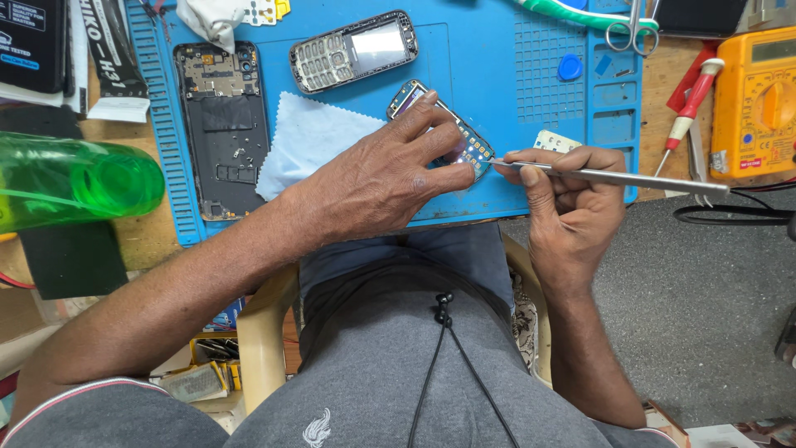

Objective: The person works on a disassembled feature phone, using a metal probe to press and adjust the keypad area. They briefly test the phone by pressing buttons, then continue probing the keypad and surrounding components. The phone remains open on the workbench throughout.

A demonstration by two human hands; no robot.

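My left hand (390,170) presses down on a small phone circuit board (474,146) lying on the blue work mat (489,75), fingers spread over most of it. My right hand (572,195) grips a thin metal tool (613,176), its tip touching the board's lower right end. A light blue cloth (311,137) lies just left of my left hand.
A keypad phone frame (352,51) and an opened black smartphone back (222,124) lie on the mat. Scissors (630,29), a red-handled screwdriver (692,99) and a yellow multimeter (759,104) sit at right. A green bottle (75,182) lies at left.
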